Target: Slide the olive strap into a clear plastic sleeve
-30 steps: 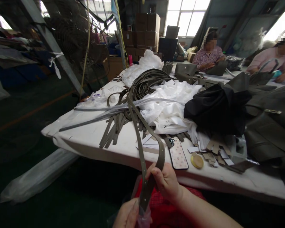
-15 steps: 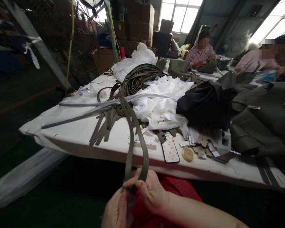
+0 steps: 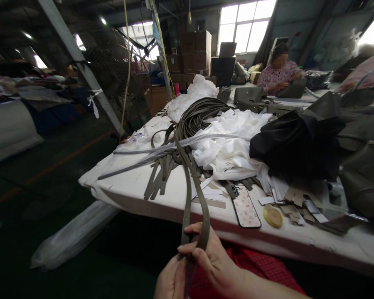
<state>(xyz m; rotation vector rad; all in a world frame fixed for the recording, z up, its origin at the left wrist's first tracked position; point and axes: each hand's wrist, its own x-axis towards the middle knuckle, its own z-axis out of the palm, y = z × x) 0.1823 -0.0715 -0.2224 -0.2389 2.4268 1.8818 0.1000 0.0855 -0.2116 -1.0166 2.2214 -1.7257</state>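
Close up, olive strap (image 3: 195, 189) (punched holes), folded double, both hands pinching.

No writing, label, brand or number can be read anywhere; the stacked cardboard boxes (image 3: 195, 52) by the window show only blurred, illegible marks.
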